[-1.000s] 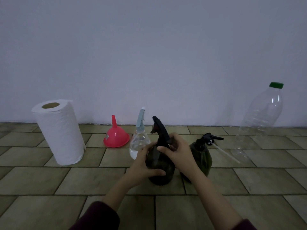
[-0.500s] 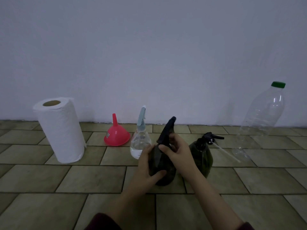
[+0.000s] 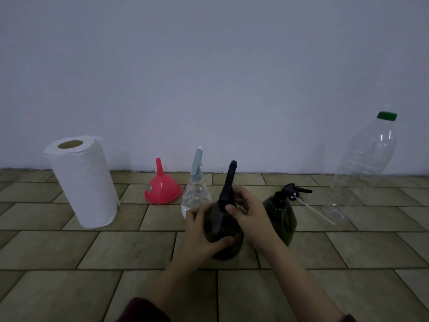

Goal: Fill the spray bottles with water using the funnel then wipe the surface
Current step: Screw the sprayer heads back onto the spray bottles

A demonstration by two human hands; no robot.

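Both hands (image 3: 228, 220) gripping the dark spray bottle (image 3: 224, 238), its black trigger head (image 3: 228, 184) now turned more upright than before.

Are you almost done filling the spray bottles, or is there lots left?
Lots left. Done: the second dark bottle looks opened, its sprayer head sitting loose with the tube sticking out. In hand: the left hand grips the dark spray bottle while the right hand holds its sprayer collar. Left: the pink funnel sits unused, and the paper towel roll is untouched.
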